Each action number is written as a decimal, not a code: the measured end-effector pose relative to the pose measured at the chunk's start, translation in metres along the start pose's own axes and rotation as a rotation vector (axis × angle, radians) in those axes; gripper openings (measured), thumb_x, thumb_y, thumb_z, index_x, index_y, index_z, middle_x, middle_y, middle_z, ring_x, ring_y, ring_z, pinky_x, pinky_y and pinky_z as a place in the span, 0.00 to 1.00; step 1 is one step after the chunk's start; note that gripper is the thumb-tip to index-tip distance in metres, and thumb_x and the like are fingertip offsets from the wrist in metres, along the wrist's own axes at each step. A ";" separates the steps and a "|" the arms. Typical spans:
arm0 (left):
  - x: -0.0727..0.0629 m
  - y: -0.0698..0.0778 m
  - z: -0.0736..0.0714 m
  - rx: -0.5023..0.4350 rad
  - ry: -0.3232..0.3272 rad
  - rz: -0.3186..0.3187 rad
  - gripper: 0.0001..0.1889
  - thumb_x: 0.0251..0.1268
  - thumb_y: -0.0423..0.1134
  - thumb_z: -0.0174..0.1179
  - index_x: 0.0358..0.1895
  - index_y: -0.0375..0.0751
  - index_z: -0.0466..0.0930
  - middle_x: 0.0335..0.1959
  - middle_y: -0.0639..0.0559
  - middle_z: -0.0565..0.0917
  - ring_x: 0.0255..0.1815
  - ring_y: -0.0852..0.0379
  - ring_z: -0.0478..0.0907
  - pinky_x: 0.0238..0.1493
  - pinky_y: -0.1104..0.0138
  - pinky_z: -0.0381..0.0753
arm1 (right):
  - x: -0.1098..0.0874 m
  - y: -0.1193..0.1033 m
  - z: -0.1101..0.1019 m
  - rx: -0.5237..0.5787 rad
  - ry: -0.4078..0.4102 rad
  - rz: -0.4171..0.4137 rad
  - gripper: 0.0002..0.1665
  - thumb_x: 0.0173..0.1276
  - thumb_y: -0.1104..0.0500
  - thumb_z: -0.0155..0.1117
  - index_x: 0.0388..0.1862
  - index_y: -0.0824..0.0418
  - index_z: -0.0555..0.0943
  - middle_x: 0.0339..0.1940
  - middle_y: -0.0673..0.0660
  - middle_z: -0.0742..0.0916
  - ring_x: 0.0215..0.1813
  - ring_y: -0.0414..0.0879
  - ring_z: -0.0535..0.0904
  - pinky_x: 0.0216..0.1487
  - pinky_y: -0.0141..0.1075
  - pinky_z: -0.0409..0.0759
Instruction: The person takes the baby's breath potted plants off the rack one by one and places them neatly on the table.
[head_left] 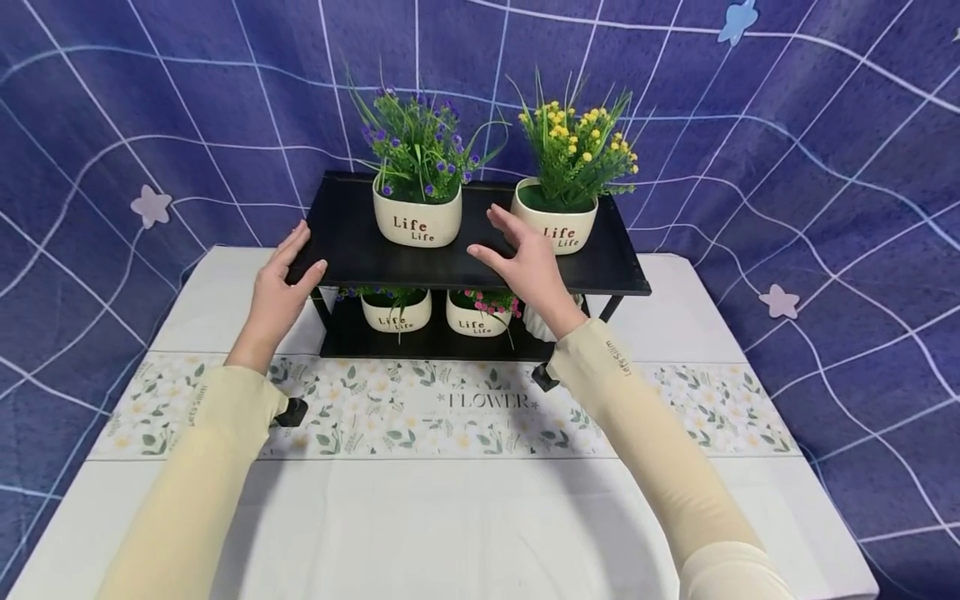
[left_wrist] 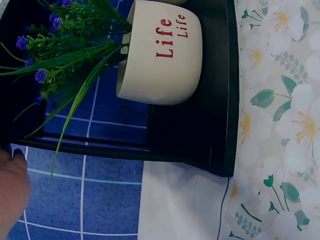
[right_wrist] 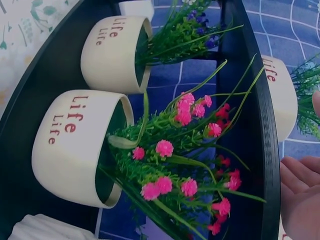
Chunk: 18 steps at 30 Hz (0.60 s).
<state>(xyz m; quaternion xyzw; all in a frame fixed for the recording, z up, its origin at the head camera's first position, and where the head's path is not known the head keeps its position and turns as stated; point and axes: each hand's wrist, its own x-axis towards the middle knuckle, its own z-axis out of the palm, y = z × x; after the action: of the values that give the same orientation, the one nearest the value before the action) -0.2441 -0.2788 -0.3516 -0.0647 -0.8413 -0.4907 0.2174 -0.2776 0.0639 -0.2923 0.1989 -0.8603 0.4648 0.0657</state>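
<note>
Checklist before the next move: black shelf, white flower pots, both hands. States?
1. Black two-tier shelf upright: ok.
2. White rounded pot with yellow flowers upright on top tier: ok.
3. White rounded pot with purple flowers upright beside it: ok.
4. Bare right hand clear of yellow-flowered pot: cannot tell.
5. Bare left hand at shelf's left end: ok.
6. White ribbed object fully visible: not ok, partly hidden.

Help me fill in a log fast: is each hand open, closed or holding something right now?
Left hand: open, at the left end of the black shelf.
Right hand: open, holding nothing, near the yellow-flowered pot.
</note>
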 end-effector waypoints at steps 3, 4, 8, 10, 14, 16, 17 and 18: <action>-0.001 0.001 0.000 -0.011 0.003 0.010 0.29 0.68 0.36 0.58 0.72 0.37 0.63 0.76 0.44 0.61 0.79 0.48 0.53 0.79 0.63 0.49 | 0.003 -0.002 0.002 -0.010 -0.017 0.003 0.44 0.64 0.44 0.66 0.76 0.53 0.62 0.72 0.51 0.74 0.72 0.43 0.69 0.72 0.35 0.67; -0.001 0.001 0.000 -0.014 0.003 0.013 0.29 0.69 0.36 0.57 0.72 0.36 0.63 0.76 0.44 0.61 0.79 0.47 0.53 0.79 0.63 0.49 | 0.004 -0.002 0.003 -0.009 -0.024 0.010 0.45 0.64 0.44 0.66 0.76 0.53 0.61 0.72 0.51 0.73 0.73 0.43 0.69 0.72 0.35 0.67; -0.002 0.002 0.000 -0.013 0.004 0.017 0.29 0.69 0.37 0.58 0.72 0.36 0.63 0.76 0.44 0.61 0.79 0.47 0.53 0.79 0.63 0.49 | 0.007 -0.003 0.005 0.002 -0.040 0.026 0.45 0.65 0.44 0.66 0.76 0.56 0.60 0.73 0.53 0.73 0.73 0.45 0.69 0.72 0.37 0.68; -0.003 0.002 0.000 -0.013 0.003 0.015 0.29 0.68 0.36 0.58 0.72 0.36 0.63 0.76 0.44 0.61 0.78 0.46 0.53 0.79 0.62 0.49 | 0.009 -0.003 0.007 0.013 -0.046 0.042 0.46 0.65 0.45 0.66 0.76 0.57 0.60 0.73 0.53 0.72 0.73 0.45 0.68 0.72 0.37 0.68; -0.003 0.001 0.000 -0.018 0.000 0.010 0.30 0.68 0.34 0.58 0.72 0.35 0.63 0.76 0.44 0.61 0.79 0.46 0.52 0.79 0.61 0.49 | 0.013 -0.004 0.009 0.018 -0.067 0.078 0.47 0.64 0.45 0.67 0.76 0.56 0.59 0.74 0.53 0.71 0.73 0.46 0.68 0.71 0.36 0.68; -0.003 0.001 0.000 -0.019 0.002 0.011 0.30 0.67 0.33 0.58 0.72 0.35 0.63 0.76 0.44 0.61 0.78 0.45 0.53 0.79 0.60 0.49 | 0.016 -0.004 0.009 0.018 -0.079 0.099 0.47 0.64 0.45 0.67 0.77 0.56 0.58 0.74 0.53 0.70 0.74 0.46 0.67 0.71 0.35 0.69; -0.003 0.001 0.000 -0.020 0.002 0.013 0.30 0.67 0.33 0.58 0.72 0.35 0.63 0.76 0.44 0.61 0.79 0.45 0.53 0.79 0.60 0.49 | 0.017 -0.004 0.009 0.019 -0.083 0.108 0.48 0.64 0.45 0.67 0.77 0.55 0.58 0.75 0.53 0.70 0.74 0.45 0.67 0.72 0.35 0.68; -0.003 0.001 0.001 -0.017 0.002 0.014 0.30 0.67 0.33 0.58 0.72 0.35 0.63 0.76 0.44 0.61 0.78 0.45 0.53 0.79 0.60 0.49 | 0.018 -0.004 0.010 0.021 -0.087 0.116 0.48 0.64 0.44 0.67 0.77 0.55 0.57 0.75 0.53 0.70 0.74 0.45 0.66 0.72 0.35 0.68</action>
<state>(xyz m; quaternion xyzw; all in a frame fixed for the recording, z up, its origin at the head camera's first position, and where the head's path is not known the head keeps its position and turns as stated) -0.2410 -0.2774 -0.3524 -0.0722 -0.8363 -0.4965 0.2211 -0.2917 0.0491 -0.2894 0.1696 -0.8674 0.4678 -0.0009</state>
